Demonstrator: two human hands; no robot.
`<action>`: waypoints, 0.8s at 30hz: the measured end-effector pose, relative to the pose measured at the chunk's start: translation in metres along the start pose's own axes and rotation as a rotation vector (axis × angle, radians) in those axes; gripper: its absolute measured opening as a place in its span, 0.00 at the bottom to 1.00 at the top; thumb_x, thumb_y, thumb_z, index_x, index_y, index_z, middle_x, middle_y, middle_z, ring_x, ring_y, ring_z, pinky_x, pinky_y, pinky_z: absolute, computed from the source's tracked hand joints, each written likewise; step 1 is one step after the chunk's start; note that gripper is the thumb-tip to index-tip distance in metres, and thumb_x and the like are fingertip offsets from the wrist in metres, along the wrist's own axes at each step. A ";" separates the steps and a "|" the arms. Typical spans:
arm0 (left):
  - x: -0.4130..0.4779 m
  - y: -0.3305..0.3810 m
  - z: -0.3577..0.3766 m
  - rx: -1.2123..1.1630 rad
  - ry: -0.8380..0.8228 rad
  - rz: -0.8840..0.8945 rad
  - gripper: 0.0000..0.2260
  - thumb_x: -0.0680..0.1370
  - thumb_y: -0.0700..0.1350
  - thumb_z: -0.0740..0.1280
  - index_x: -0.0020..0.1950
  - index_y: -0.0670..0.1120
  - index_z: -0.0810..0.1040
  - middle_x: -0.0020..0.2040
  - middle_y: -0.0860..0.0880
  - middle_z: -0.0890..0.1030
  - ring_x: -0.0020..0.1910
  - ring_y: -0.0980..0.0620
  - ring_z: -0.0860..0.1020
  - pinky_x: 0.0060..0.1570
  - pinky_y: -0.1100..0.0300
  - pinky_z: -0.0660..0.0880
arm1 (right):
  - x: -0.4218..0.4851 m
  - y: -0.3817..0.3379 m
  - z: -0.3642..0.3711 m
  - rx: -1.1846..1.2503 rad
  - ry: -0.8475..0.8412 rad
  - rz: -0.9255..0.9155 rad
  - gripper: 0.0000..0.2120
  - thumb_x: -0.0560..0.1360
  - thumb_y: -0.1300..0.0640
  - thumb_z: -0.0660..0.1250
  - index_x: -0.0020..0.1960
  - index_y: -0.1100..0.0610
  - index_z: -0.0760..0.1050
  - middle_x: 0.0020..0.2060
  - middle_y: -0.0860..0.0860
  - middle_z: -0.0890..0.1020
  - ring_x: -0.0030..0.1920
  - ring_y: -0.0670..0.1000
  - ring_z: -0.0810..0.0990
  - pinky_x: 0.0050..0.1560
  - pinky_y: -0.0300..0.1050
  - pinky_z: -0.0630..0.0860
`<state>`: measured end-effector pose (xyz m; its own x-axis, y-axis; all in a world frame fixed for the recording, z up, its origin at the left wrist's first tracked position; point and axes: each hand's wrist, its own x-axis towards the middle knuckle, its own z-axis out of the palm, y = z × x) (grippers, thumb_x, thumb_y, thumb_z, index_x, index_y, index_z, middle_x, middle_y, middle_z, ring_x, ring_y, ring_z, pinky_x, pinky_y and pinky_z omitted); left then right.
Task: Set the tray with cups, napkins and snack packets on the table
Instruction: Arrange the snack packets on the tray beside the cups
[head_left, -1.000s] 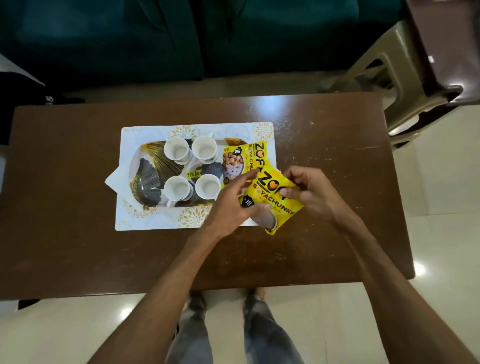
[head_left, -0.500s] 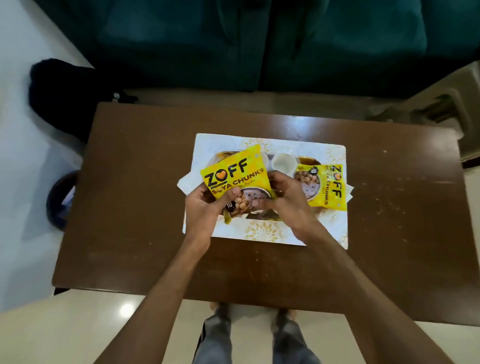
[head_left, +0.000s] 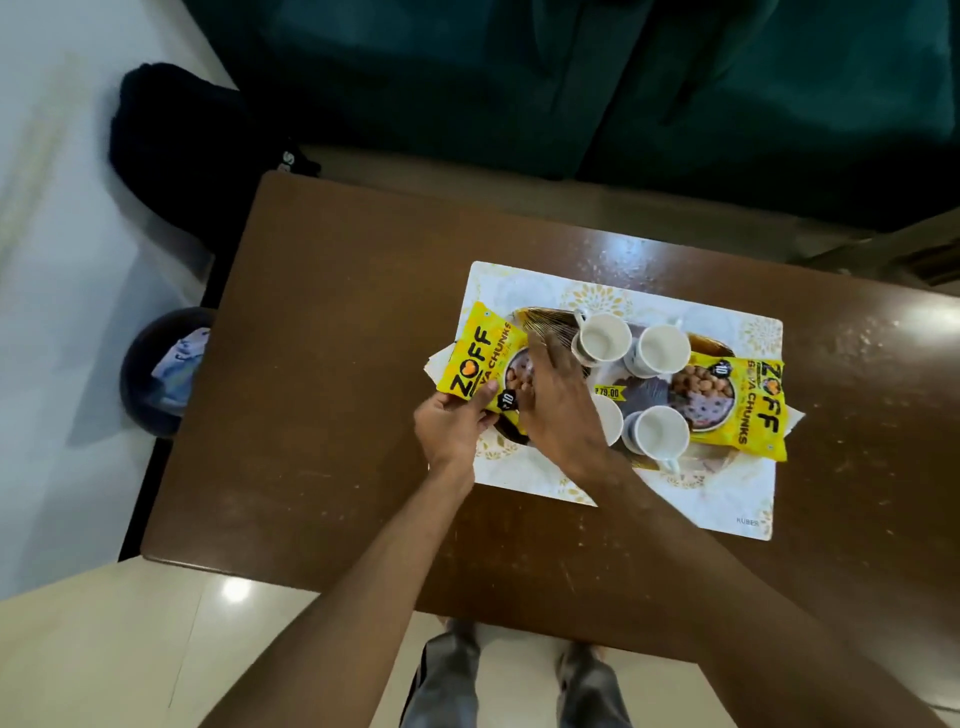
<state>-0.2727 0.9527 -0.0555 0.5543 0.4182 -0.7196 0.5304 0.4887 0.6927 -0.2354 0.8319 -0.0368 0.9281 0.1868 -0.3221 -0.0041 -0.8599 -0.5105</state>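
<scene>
Yellow snack packet (head_left: 480, 364) sits at the tray's (head_left: 550, 318) left end, its lower corner pinched by the left hand (head_left: 453, 427). The right hand (head_left: 558, 402) lies flat on it, fingers spread wide, gripping nothing. The tray on the brown table (head_left: 337, 374) holds four empty white cups (head_left: 602, 340) and a second yellow packet (head_left: 748, 410) at its right end.

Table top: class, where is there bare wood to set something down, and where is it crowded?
Bare wood lies left of the placemat, along the near edge of the table, and right of the mat. The tray is crowded: cups, two snack packets and both hands.
</scene>
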 end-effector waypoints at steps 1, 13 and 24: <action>-0.001 -0.001 -0.001 0.004 -0.003 0.028 0.16 0.70 0.36 0.79 0.54 0.35 0.81 0.49 0.40 0.86 0.44 0.45 0.86 0.40 0.54 0.84 | -0.002 0.001 0.002 -0.019 -0.026 0.006 0.33 0.77 0.60 0.64 0.79 0.60 0.56 0.78 0.62 0.60 0.77 0.63 0.59 0.75 0.58 0.61; 0.004 0.016 -0.007 0.352 0.056 0.318 0.10 0.74 0.36 0.76 0.50 0.40 0.77 0.44 0.45 0.85 0.40 0.48 0.86 0.33 0.58 0.83 | 0.013 0.002 0.003 -0.023 -0.068 -0.029 0.37 0.74 0.64 0.71 0.78 0.58 0.58 0.78 0.62 0.59 0.73 0.65 0.67 0.67 0.58 0.71; -0.002 -0.002 -0.007 0.333 0.078 0.314 0.12 0.75 0.37 0.76 0.51 0.42 0.74 0.49 0.42 0.85 0.40 0.54 0.86 0.36 0.57 0.83 | 0.002 0.005 0.011 0.008 -0.080 -0.111 0.40 0.75 0.65 0.68 0.80 0.60 0.51 0.80 0.64 0.49 0.80 0.65 0.50 0.75 0.61 0.61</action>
<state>-0.2792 0.9560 -0.0560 0.6778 0.5692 -0.4653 0.5289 0.0622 0.8464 -0.2374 0.8335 -0.0492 0.8905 0.3179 -0.3255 0.0937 -0.8282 -0.5525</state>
